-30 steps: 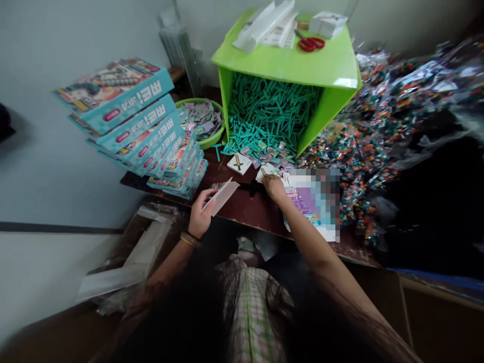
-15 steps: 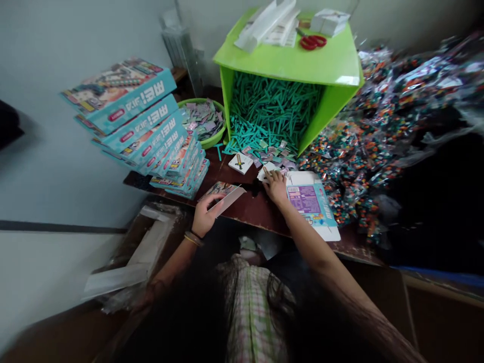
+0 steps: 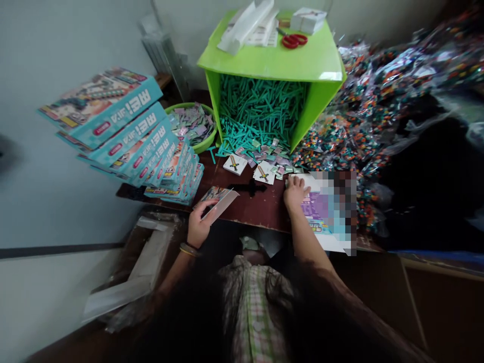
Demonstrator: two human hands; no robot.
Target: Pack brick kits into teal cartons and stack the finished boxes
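My left hand [image 3: 199, 224] is closed around a printed cardboard box [image 3: 221, 202], whose white flap sticks out to the right, over the table's front edge. My right hand [image 3: 297, 194] rests with fingers spread on the upper left part of a flattened blue and purple carton [image 3: 312, 204]; part of that carton is pixelated. Two small stacks of white cards with a sword picture, one on the left [image 3: 235, 164] and one on the right [image 3: 264, 173], lie between the hands and the green bin. A black sword-shaped piece [image 3: 251, 188] lies on the dark red table [image 3: 270, 209].
Blue boxes [image 3: 113, 121] lean in a tall stack at left. A lime-green bin [image 3: 272, 63] holds teal sticks, with scissors [image 3: 293, 40] and papers on top. Sachets fill a green basket [image 3: 209, 146]. Bags of coloured pieces [image 3: 348, 136] heap up at right.
My right hand has moved right, off the right-hand card stack and onto the flattened carton. My left hand keeps its hold on the box. The whole view has shifted slightly.
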